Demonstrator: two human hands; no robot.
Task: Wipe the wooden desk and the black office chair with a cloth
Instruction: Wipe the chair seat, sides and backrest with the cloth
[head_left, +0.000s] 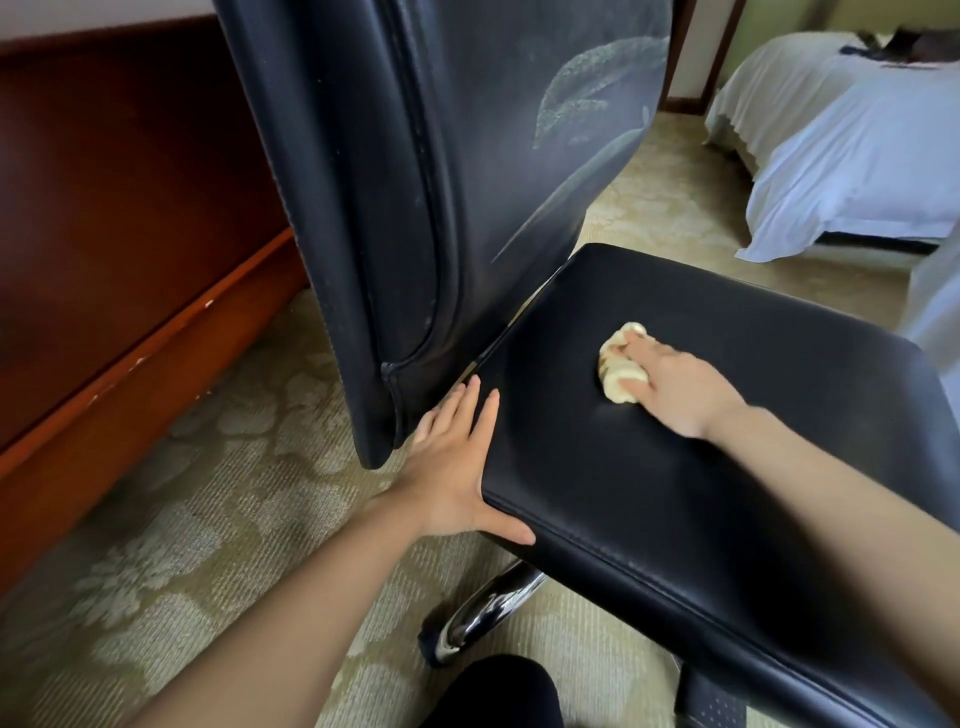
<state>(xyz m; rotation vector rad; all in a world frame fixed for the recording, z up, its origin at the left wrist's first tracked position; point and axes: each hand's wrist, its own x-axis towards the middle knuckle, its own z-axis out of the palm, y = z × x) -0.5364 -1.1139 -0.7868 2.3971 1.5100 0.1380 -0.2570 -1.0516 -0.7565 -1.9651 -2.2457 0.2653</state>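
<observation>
The black office chair fills the middle of the view, its seat (701, 467) flat in front of me and its backrest (415, 182) upright at the left with damp wipe streaks on it. My right hand (670, 384) presses a bunched pale yellow cloth (615, 364) onto the middle of the seat, fingers lying over the cloth. My left hand (457, 467) rests with straight fingers against the seat's left edge, thumb along the front corner. The wooden desk (104, 208) shows as a dark reddish panel at the far left.
Patterned beige carpet (182, 519) covers the floor. A chrome chair leg (483, 608) with a caster sticks out under the seat. A bed with white sheets (852, 140) stands at the back right. My dark-clothed knee (498, 691) is at the bottom.
</observation>
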